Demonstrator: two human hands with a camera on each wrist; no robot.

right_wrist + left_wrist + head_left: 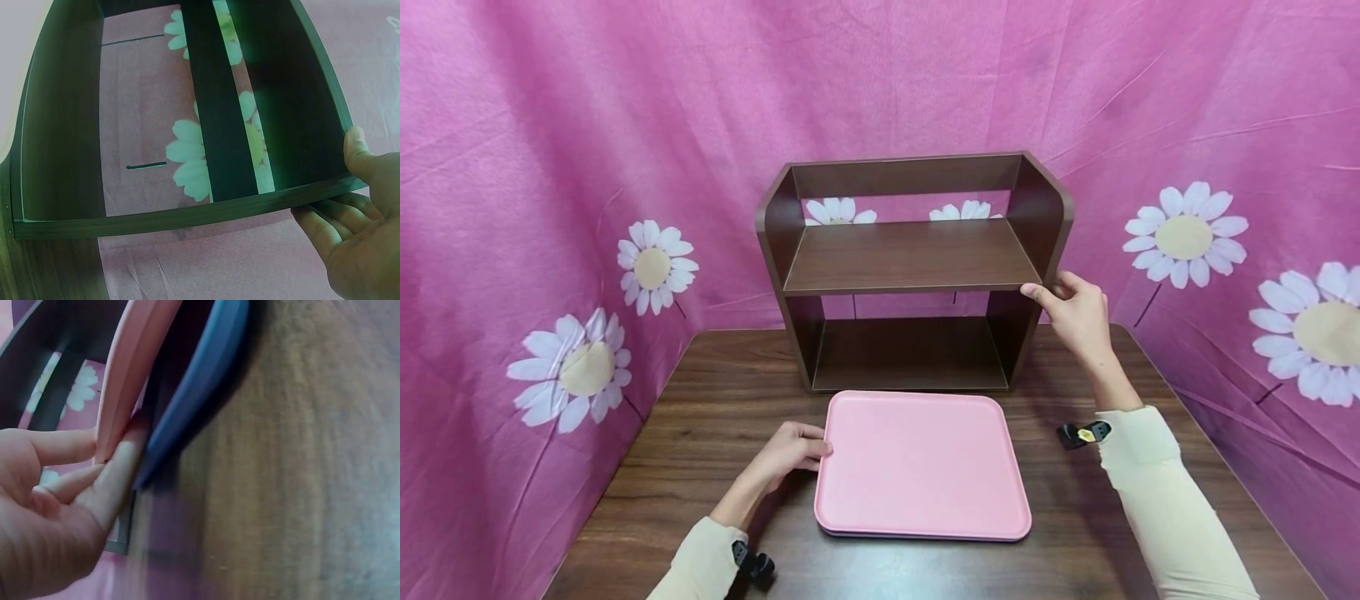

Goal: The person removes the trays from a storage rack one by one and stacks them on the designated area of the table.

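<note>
A pink tray (pixel 921 467) lies in front of a dark brown two-tier shelf (pixel 913 258). My left hand (pixel 786 454) pinches the tray's left edge, thumb on top and fingers beneath. In the left wrist view a blue tray (pixel 200 381) sits under the pink one, with a gap between their rims where my fingers reach in. From above, the pink tray hides nearly all of the blue one. My right hand (pixel 1078 317) grips the shelf's right side panel, its thumb at the front edge near the middle board and its fingers around the outer face.
The shelf stands upright on a brown wood-grain table (pixel 722 392), towards its back edge. A pink cloth (pixel 715 100) with white daisies hangs behind and on both sides. Dark wrist cameras (pixel 1078 435) are strapped at both sleeves.
</note>
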